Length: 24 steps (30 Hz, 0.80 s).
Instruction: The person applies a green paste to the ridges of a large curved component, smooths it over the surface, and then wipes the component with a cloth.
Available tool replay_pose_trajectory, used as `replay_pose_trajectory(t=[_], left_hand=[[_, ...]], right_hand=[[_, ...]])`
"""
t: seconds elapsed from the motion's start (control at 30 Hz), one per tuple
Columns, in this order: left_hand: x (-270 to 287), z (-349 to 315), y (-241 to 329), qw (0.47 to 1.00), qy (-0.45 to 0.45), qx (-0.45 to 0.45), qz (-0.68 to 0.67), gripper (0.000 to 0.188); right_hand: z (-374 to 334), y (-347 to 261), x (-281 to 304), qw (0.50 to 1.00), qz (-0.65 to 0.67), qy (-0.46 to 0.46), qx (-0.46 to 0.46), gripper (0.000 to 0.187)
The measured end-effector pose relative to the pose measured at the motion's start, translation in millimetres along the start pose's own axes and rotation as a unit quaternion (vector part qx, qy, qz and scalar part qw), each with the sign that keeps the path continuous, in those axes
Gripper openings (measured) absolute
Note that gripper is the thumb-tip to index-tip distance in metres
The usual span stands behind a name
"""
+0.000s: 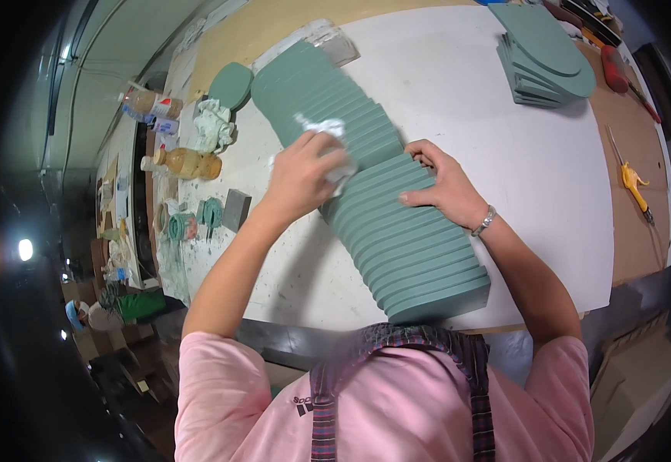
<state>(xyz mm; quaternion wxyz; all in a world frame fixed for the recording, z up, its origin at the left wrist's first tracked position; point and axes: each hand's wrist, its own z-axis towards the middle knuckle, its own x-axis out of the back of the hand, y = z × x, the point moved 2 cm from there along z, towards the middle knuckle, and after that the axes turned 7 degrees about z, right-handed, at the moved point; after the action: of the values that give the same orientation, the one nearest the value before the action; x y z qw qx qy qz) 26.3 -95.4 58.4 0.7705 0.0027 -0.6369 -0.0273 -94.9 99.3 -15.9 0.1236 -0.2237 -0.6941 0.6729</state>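
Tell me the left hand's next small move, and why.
Probably slide the left hand with its crumpled white wipe a little along the green panels: the wipe is at their left side, while the right hand rests at their right, likely able to steady them.

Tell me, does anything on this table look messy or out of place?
Mildly: the white table looks speckled around the grey block, while its right side looks cleaner. No damage stands out on the row of green pieces.

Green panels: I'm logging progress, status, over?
Left grip holding white wad against green panels. Right grip touching their right side. Nothing obvious in the way.
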Motion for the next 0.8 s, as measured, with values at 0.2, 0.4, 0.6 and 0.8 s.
replay_pose_trajectory(t=[0.2,0.4,0.6,0.8], left_hand=[[5.0,-4.9,-0.8,0.999,-0.016,0.025,-0.025,0.026],[4.3,-1.2,9.0,0.983,0.037,0.152,-0.095,0.024],[2.2,-11.4,27.4,0.991,0.015,0.115,-0.069,0.027],[5.4,-42.7,-8.7,0.982,-0.048,0.184,-0.012,0.026]], right_hand=[[-1.1,6.2,6.7,1.000,0.008,0.022,0.011,0.057],[1.3,4.8,-1.1,0.999,-0.021,0.011,0.027,0.056],[-0.1,7.2,1.2,0.999,0.040,0.010,0.018,0.054],[3.0,10.9,-1.5,0.999,-0.025,0.019,0.010,0.054]])
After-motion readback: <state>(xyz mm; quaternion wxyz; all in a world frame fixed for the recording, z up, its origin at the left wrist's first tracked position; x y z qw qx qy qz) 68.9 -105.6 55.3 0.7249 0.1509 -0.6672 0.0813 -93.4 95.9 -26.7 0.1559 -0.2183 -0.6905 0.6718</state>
